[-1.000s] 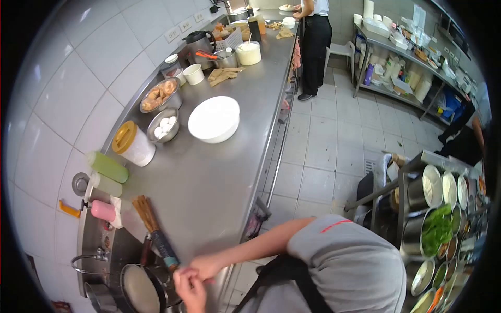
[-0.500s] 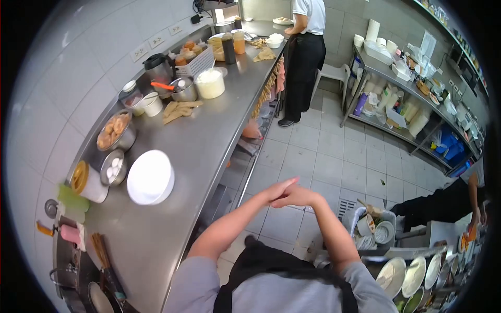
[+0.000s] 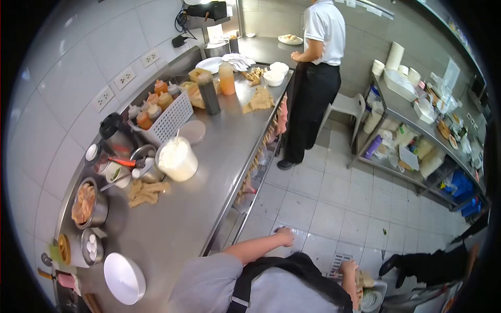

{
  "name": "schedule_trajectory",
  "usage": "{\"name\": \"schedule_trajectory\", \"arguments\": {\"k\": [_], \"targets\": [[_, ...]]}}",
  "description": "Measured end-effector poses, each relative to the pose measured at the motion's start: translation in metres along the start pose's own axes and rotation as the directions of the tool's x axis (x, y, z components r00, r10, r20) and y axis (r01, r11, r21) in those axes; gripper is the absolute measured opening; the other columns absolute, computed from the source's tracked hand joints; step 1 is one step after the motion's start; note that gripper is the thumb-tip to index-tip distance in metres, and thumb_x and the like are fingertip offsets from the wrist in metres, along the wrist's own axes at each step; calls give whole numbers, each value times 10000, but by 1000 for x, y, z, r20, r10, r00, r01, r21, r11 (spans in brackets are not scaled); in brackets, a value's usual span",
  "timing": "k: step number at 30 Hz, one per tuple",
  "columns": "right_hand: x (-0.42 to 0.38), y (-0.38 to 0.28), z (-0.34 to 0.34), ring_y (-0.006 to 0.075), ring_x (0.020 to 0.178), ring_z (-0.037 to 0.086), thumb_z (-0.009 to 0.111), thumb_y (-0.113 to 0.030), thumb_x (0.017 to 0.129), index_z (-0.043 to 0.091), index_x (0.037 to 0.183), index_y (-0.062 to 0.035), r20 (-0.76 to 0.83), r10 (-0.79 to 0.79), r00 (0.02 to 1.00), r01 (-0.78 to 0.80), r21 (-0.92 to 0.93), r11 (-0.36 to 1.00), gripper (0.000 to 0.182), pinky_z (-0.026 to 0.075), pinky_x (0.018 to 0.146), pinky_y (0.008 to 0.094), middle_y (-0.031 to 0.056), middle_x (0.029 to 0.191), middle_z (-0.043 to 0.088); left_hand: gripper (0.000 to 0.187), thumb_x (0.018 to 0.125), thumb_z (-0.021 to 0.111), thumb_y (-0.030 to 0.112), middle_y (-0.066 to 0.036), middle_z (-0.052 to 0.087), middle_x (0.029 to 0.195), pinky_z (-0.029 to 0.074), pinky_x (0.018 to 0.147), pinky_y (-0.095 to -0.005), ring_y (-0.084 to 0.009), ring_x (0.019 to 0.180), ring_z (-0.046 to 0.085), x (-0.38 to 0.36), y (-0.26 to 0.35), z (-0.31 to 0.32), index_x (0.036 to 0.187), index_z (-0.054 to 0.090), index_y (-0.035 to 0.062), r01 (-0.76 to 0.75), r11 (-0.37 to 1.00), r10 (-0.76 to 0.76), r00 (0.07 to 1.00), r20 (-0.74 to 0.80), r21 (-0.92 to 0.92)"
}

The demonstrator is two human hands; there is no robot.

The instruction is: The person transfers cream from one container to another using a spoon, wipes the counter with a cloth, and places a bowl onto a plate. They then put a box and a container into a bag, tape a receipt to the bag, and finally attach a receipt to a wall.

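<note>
My left hand [image 3: 286,236] hangs over the tiled floor beside the steel counter, fingers curled in, with nothing seen in it. Further right, my right hand [image 3: 348,268] is also curled, just above and left of a bin [image 3: 380,287] holding tubs and waste; nothing shows in its grip. Neither hand touches the counter [image 3: 177,224]. On it stand a white bowl [image 3: 124,278], a steel bowl of eggs [image 3: 92,247], a steel pot of raw-looking meat [image 3: 94,203] and a tub of white cream [image 3: 178,160].
A person in a white shirt [image 3: 326,31] stands at the counter's far end, near a white chair [image 3: 347,107]. Another person's dark-clad legs [image 3: 428,266] are at the lower right. A shelf table [image 3: 396,104] with stacked cups is at the right. Sauce bottles fill a white basket [image 3: 169,120].
My hands were together in front of me and have moved apart. The view has turned and shifted forward, so the counter's far part looks nearer.
</note>
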State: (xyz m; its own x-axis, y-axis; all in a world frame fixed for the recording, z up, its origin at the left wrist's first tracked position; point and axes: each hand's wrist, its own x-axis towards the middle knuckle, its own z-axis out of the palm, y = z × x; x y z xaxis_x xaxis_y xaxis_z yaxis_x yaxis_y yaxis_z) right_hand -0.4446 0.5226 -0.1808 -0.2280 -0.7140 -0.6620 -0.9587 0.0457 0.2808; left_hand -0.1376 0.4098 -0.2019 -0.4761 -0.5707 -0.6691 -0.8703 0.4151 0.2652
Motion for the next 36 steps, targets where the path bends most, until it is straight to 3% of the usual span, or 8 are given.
{"name": "schedule_trajectory", "arguments": {"k": [2,5,9,12,21,29,31,36], "targets": [[71,-6,40,357,1105,390,512,-603,678,451,1193,-127,-33,-34,999,46,853,519,703,303,923,404,164,1214,431,780,713,363,658,-165,355,1267,299,915,-505,-336,1162,341,75,-81,53,1260,343,103,6,990,6,996,87,-141],[67,-46,-57,242,901,544,565,-534,700,554,1065,-83,208,79,975,-203,977,-67,580,418,738,321,159,965,580,791,719,275,688,-142,266,1333,125,1009,-479,-338,1240,201,35,-118,8,1299,282,149,245,919,-189,962,199,-309],[170,-49,-84,244,860,556,560,-537,702,572,1013,-68,148,-126,981,-116,967,229,563,421,718,323,158,902,591,559,839,266,505,-140,229,1349,93,1009,-481,-364,1256,104,36,-102,36,1279,331,165,122,386,-221,975,37,-915],[236,-57,-114,246,828,564,556,-540,704,586,973,-56,145,-239,960,-28,900,434,554,424,704,324,158,854,599,389,870,302,294,-238,399,1199,286,946,-430,-384,1140,341,42,-101,1,1118,485,57,-109,564,-352,865,-358,-818],[348,-161,-266,360,714,570,376,-505,814,585,703,16,-43,-475,879,434,483,760,573,433,650,415,218,704,580,516,772,431,462,-218,575,695,425,658,-440,-352,701,571,81,-159,-53,699,601,-20,268,211,-945,303,-126,-940],[363,-230,-421,373,803,554,500,-280,786,459,1137,-40,-224,-729,647,762,221,608,428,443,735,407,246,776,559,346,816,425,332,-160,581,840,426,676,-393,-300,756,560,107,-183,-93,858,542,8,113,-45,-939,334,81,-993],[305,-231,-513,325,961,501,505,-294,800,454,1148,-42,82,-921,382,908,-218,357,433,423,804,346,239,990,508,331,816,429,316,-161,581,834,428,666,-388,-296,747,560,108,-180,-93,857,546,9,105,-147,-955,246,169,-984],[216,-271,-798,158,921,540,557,-210,813,456,1154,-31,413,-852,-321,897,422,-134,398,455,746,283,85,1033,543,294,816,439,278,-163,583,819,432,642,-376,-285,724,559,101,-164,-61,853,556,11,91,-436,-898,13,439,-895]]}}
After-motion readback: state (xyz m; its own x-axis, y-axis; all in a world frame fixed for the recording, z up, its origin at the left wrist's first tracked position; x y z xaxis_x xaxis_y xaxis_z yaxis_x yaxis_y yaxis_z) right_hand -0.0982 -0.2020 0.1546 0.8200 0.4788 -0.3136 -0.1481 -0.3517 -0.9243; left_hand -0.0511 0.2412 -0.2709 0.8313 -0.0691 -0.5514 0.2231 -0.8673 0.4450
